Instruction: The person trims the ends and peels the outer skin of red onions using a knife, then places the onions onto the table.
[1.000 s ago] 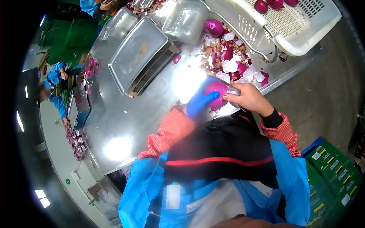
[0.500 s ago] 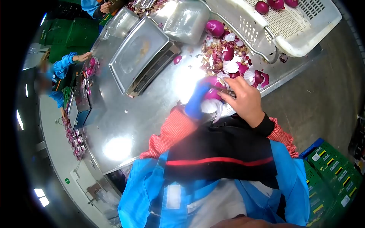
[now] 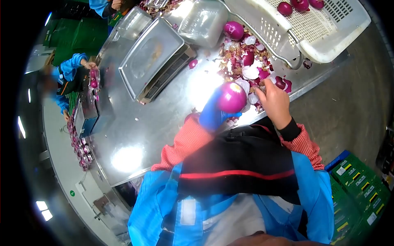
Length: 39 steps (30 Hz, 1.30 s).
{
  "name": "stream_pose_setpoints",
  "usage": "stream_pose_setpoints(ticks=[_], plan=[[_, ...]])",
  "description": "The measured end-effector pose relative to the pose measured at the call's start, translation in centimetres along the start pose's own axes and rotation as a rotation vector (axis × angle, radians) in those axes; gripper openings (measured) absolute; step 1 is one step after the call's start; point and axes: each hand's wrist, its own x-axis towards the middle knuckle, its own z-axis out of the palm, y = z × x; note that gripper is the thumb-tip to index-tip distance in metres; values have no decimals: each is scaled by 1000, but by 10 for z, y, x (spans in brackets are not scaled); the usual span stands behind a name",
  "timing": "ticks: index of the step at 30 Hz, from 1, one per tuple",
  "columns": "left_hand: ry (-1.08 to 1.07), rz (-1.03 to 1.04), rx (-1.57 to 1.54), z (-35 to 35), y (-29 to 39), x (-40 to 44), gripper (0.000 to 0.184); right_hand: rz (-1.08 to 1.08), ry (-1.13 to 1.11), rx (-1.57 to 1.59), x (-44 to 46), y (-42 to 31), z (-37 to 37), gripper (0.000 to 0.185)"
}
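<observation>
The blue-gloved left hand has its grip clamped around a glossy purple onion, pale end up, above the worktop near its edge. The bare right hand is just beside it, fingers bent; whether that grip holds anything, I cannot tell. Beyond lie loose peelings, then a white basket with more onions inside. A scale stands off to the left.

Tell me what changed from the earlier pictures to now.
The right hand has moved rightward, off the onion, toward the peel heap. The pale peel beneath the onion is gone. The left hand still holds the onion; the scale and crate stay put.
</observation>
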Motion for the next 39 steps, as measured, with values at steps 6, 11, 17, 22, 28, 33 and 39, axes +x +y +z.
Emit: stream_pose_setpoints(ticks=[6,11,17,22,28,33,39], plan=[[-53,-115,-97,-4,4,0,41,-169,-96,-7,-5,-21,-19,23],[6,330,192,-24,22,-19,38,52,-62,289,-7,-8,3,18],[69,193,795,-64,49,-37,62,-11,-210,304,-14,-24,19,18],[342,161,1208,-93,42,-58,50,-56,-255,271,-12,-28,32,20],[674,345,1164,-189,14,-96,36,-56,-411,384,-12,-36,68,26],[437,454,1328,-183,-13,-90,29,55,-614,422,-3,-39,113,33],[708,150,1344,-151,6,-121,22,122,-774,504,7,-74,115,27]])
